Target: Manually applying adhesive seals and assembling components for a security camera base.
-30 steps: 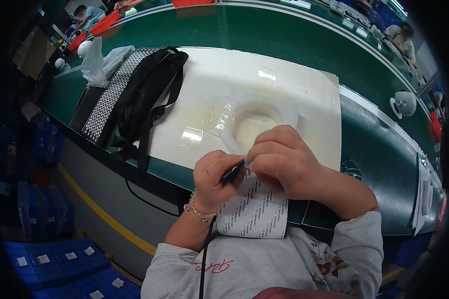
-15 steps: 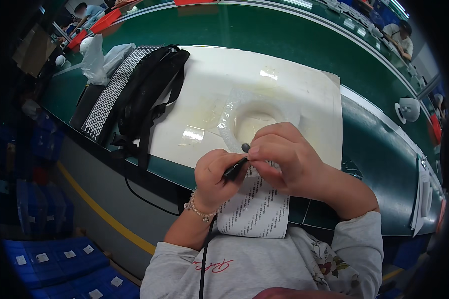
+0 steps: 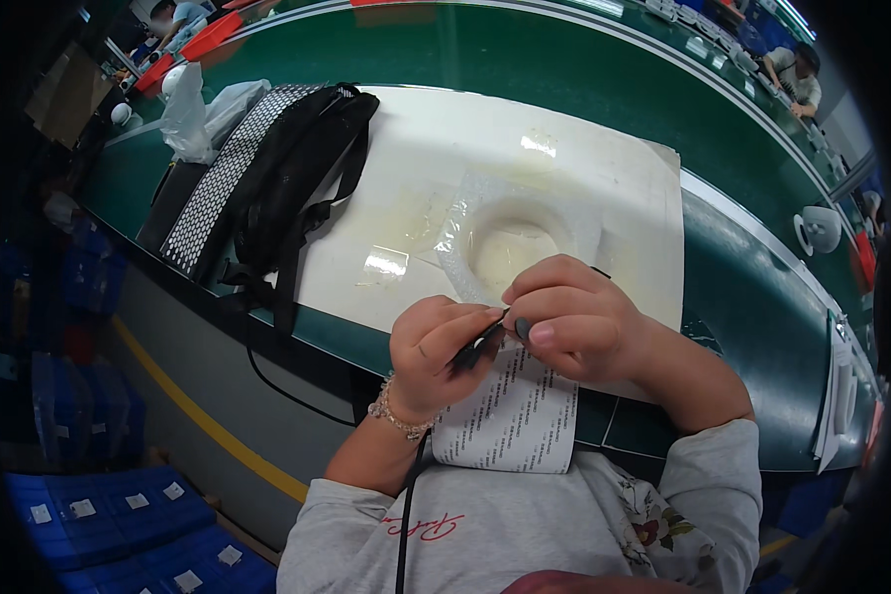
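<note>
Glare spots the white board (image 3: 604, 163); fisheye edges curve into black.

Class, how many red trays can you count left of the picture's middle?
3: one tray at upper left, another tray below-left of it, and a third tray cut off by the top edge. Others may be hidden.

Black bag (image 3: 292, 163) — blue bins (image 3: 119, 525)
</note>
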{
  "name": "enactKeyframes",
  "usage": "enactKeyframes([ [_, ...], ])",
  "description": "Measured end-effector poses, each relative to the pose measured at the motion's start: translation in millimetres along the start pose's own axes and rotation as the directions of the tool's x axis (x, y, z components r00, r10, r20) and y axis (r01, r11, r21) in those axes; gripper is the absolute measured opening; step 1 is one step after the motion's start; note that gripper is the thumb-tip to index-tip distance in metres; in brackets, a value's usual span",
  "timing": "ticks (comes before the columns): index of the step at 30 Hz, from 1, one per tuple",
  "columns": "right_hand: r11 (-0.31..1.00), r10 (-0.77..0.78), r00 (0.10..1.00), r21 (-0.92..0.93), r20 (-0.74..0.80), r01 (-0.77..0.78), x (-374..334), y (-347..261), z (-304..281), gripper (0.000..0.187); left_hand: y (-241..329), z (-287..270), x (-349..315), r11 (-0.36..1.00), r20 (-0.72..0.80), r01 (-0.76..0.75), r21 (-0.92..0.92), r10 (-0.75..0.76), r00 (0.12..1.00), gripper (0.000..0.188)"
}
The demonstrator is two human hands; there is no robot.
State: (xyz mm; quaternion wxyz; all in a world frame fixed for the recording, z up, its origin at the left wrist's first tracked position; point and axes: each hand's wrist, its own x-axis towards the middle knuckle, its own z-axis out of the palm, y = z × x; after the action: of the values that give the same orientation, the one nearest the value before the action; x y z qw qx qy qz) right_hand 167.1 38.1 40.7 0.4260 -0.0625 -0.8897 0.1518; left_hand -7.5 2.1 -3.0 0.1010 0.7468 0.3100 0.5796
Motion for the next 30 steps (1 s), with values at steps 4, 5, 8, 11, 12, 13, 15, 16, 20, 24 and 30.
enactKeyframes([
  [4,1.0,-0.026,1.0,0.003,0.0,0.026,-1,1,-1,0.05,1,0,1,1.0,-0.013,-0.016,-0.006,0.016,1.0,0.031],
  [5,0.999,-0.037,0.999,0.004,-0.017,0.037,-2,2,0,0.049,1,0,1,1.0,-0.013,-0.014,-0.007,0.014,1.0,0.031],
  [8,1.0,-0.019,0.999,-0.011,-0.029,0.019,-1,0,0,0.044,1,-1,1,1.0,0.01,-0.013,0.01,0.013,1.0,0.032],
  [11,0.997,-0.031,0.999,-0.067,0.045,0.034,1,-3,-4,0.033,1,-1,1,1.0,0.02,0.005,-0.002,-0.005,1.0,0.033],
  [12,0.997,-0.031,0.998,-0.065,0.046,0.034,1,-4,-5,0.033,1,-1,0,1.0,0.021,0.001,-0.026,0.0,1.0,0.032],
  [13,0.998,-0.036,0.998,-0.051,0.061,0.039,2,-5,-6,0.029,1,-1,0,0.999,0.022,-0.004,-0.051,0.005,1.0,0.031],
  [15,0.998,-0.043,0.996,-0.032,0.077,0.045,3,-9,-6,0.025,-4,-1,-3,0.998,-0.02,0.041,-0.056,-0.042,0.999,0.03],
  [16,0.997,-0.071,0.991,0.011,0.115,0.071,4,-12,-5,0.022,-5,-1,-5,0.994,-0.061,0.083,-0.065,-0.087,0.994,0.029],
  [20,0.991,-0.082,0.996,0.1,-0.028,0.084,6,-11,9,0.018,2,-2,-1,0.991,-0.003,0.073,-0.112,-0.074,0.997,0.029],
  [24,0.979,-0.061,0.998,0.192,-0.033,0.066,9,-13,10,0.029,1,-5,-3,0.994,0.042,0.06,-0.096,-0.056,0.998,0.03],
  [30,0.979,-0.204,0.978,0.025,0.035,0.203,9,-16,14,0.036,1,-1,-4,0.994,0.015,0.047,-0.102,-0.046,0.999,0.03],
])
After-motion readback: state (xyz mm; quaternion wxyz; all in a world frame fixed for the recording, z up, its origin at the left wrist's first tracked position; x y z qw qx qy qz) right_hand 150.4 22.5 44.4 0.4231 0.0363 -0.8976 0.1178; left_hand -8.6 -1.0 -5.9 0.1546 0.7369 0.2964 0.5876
